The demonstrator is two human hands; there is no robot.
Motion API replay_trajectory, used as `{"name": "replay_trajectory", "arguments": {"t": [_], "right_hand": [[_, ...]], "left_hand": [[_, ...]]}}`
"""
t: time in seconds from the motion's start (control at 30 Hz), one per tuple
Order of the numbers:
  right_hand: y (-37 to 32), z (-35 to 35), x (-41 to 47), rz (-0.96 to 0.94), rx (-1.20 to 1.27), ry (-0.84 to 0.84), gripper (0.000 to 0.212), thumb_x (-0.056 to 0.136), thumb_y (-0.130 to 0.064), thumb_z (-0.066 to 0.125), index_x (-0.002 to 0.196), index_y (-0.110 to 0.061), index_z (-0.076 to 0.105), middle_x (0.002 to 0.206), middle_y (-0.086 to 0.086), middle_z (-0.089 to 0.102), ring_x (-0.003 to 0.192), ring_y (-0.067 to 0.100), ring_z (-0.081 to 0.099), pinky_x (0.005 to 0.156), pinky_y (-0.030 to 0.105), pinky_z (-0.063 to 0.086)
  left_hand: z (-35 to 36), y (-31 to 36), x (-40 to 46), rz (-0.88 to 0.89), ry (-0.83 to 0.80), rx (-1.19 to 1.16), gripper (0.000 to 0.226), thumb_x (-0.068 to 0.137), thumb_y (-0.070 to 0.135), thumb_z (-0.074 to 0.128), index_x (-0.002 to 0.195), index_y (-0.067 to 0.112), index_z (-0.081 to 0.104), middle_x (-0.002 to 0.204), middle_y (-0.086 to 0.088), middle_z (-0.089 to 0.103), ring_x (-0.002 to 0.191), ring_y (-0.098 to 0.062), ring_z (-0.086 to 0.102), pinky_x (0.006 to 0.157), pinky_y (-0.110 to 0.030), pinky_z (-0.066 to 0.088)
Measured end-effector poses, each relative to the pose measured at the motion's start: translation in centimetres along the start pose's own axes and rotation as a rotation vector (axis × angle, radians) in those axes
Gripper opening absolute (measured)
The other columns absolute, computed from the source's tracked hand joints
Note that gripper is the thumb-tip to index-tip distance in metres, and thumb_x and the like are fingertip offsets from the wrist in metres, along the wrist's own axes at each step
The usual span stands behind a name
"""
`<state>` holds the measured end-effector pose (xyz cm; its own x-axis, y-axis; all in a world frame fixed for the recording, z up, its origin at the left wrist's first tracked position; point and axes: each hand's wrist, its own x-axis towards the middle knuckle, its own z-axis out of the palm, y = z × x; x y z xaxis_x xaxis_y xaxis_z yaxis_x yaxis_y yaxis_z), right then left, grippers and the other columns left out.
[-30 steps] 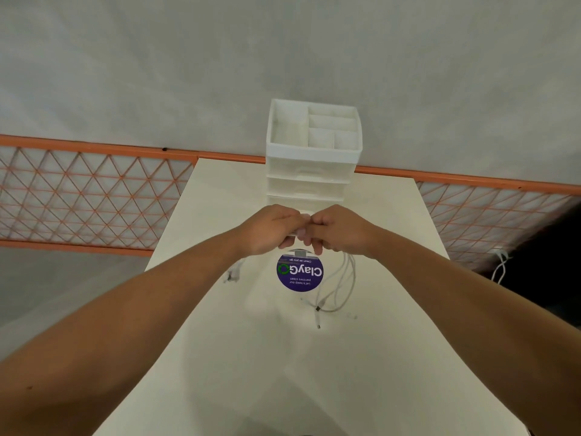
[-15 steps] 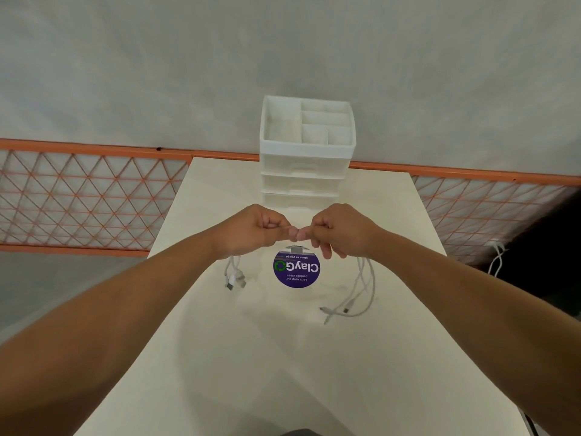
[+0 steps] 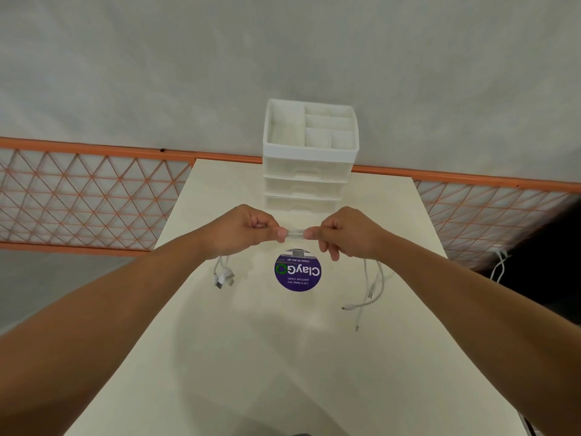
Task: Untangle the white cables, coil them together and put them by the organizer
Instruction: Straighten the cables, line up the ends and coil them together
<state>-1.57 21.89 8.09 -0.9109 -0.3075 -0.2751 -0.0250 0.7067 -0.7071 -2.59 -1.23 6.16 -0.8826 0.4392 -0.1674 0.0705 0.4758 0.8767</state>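
Cables (image 3: pixel 295 233) are stretching left-right between left hand (image 3: pixel 243 229) and right hand (image 3: pixel 344 234) (both pinching them), ends dangling.

White cables (image 3: pixel 295 234): only a short span shows between the two fists; the run inside the left hand (image 3: pixel 243 229) and the right hand (image 3: pixel 347 232) is hidden. Cable count cannot be told. Connector ends (image 3: pixel 224 277) below the left hand too small to type. Thin ends (image 3: pixel 371 294) below the right hand too small to read.

Round purple sticker (image 3: pixel 297 271): small print under "ClayGo" barely legible; its far edge is overlapped by a grey tab.

Organizer (image 3: pixel 309 158): lowest drawer partly behind the hands; drawer contents not visible.

Table (image 3: pixel 283 357): near edge cut off by the frame. Both forearms cut off at the frame edges.
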Motion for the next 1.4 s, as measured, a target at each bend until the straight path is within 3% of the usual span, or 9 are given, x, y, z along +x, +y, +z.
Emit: {"name": "replay_trajectory", "arguments": {"t": [0.13, 0.23, 0.4, 0.57, 0.63, 0.83, 1.03, 1.27, 1.4], "right_hand": [[0.0, -0.1, -0.1, 0.002, 0.071, -0.081, 0.024, 0.093, -0.022, 0.057, 0.09, -0.003, 0.072, 0.072, 0.006, 0.072, 0.047, 0.011, 0.039, 0.051, 0.021, 0.035], [-0.1, 0.2, 0.2, 0.002, -0.033, 0.037, 0.036, 0.09, -0.038, 0.06, 0.077, -0.006, 0.071, 0.056, 0.0, 0.065, 0.041, 0.003, 0.044, 0.05, 0.015, 0.036], [0.5, 0.1, 0.5, 0.062, -0.15, 0.107, 0.053, 0.081, -0.059, 0.06, 0.057, -0.012, 0.064, 0.043, -0.004, 0.055, 0.047, 0.013, 0.048, 0.057, 0.025, 0.041], [0.6, -0.6, -0.2, 0.009, 0.036, -0.065, 0.024, 0.095, -0.022, 0.054, 0.093, -0.006, 0.073, 0.076, 0.006, 0.072, 0.047, 0.001, 0.043, 0.046, 0.01, 0.035], [0.8, -0.7, -0.3, 0.005, 0.032, -0.053, 0.025, 0.097, -0.018, 0.051, 0.094, -0.003, 0.071, 0.076, 0.008, 0.071, 0.042, 0.0, 0.044, 0.044, 0.009, 0.035], [1.9, -0.5, 0.2, 0.06, -0.054, 0.13, 0.048, 0.082, -0.051, 0.064, 0.062, -0.008, 0.067, 0.044, -0.004, 0.06, 0.041, 0.003, 0.047, 0.057, 0.021, 0.041], [2.4, -1.2, -0.7, 0.005, 0.054, -0.097, 0.023, 0.095, -0.024, 0.056, 0.095, -0.008, 0.073, 0.082, 0.002, 0.076, 0.054, 0.011, 0.044, 0.053, 0.021, 0.039], [2.3, -0.6, -0.1, 0.027, 0.01, 0.129, 0.033, 0.092, -0.033, 0.06, 0.082, -0.003, 0.072, 0.067, 0.003, 0.072, 0.038, -0.001, 0.047, 0.048, 0.018, 0.038], [2.3, -0.8, -0.2, 0.01, 0.052, 0.107, 0.021, 0.093, -0.025, 0.058, 0.088, -0.01, 0.072, 0.077, 0.002, 0.074, 0.041, 0.0, 0.044, 0.05, 0.016, 0.038]], "left_hand": [[-0.3, -0.3, -0.1, -0.019, 0.017, -0.009, 0.018, 0.086, 0.035, 0.07, 0.082, 0.019, 0.078, 0.053, 0.007, 0.041, 0.054, -0.009, 0.029, 0.052, -0.022, 0.024], [-0.6, -0.6, 0.0, -0.022, 0.042, -0.006, 0.02, 0.086, 0.036, 0.07, 0.083, 0.017, 0.077, 0.052, 0.009, 0.04, 0.052, -0.007, 0.03, 0.051, -0.018, 0.024], [-0.9, -0.9, 0.0, -0.012, 0.041, 0.004, 0.022, 0.086, 0.037, 0.069, 0.083, 0.017, 0.077, 0.057, 0.002, 0.039, 0.057, -0.013, 0.028, 0.052, -0.021, 0.023], [-1.2, -1.3, -0.1, -0.016, 0.055, 0.018, 0.022, 0.086, 0.038, 0.07, 0.08, 0.018, 0.077, 0.058, 0.002, 0.041, 0.066, -0.025, 0.029, 0.055, -0.027, 0.024], [-1.3, -1.3, -0.1, -0.012, 0.048, 0.023, 0.022, 0.086, 0.039, 0.07, 0.08, 0.019, 0.077, 0.061, -0.002, 0.04, 0.067, -0.027, 0.028, 0.056, -0.028, 0.024], [-1.3, -1.3, -0.1, -0.032, 0.049, 0.027, 0.023, 0.088, 0.034, 0.068, 0.084, 0.013, 0.076, 0.049, 0.014, 0.047, 0.056, -0.011, 0.033, 0.053, -0.018, 0.026], [-1.7, -2.0, -0.4, -0.039, 0.042, 0.036, 0.021, 0.086, 0.038, 0.069, 0.079, 0.019, 0.076, 0.056, 0.006, 0.044, 0.067, -0.025, 0.031, 0.057, -0.026, 0.025], [-1.6, -1.9, 0.0, -0.022, 0.041, 0.031, 0.023, 0.084, 0.043, 0.069, 0.079, 0.022, 0.076, 0.069, -0.01, 0.045, 0.07, -0.025, 0.033, 0.064, -0.031, 0.028], [-1.9, -2.1, -0.1, -0.022, 0.034, 0.017, 0.026, 0.082, 0.05, 0.065, 0.084, 0.026, 0.076, 0.071, -0.011, 0.043, 0.069, -0.024, 0.032, 0.065, -0.033, 0.028]]}}
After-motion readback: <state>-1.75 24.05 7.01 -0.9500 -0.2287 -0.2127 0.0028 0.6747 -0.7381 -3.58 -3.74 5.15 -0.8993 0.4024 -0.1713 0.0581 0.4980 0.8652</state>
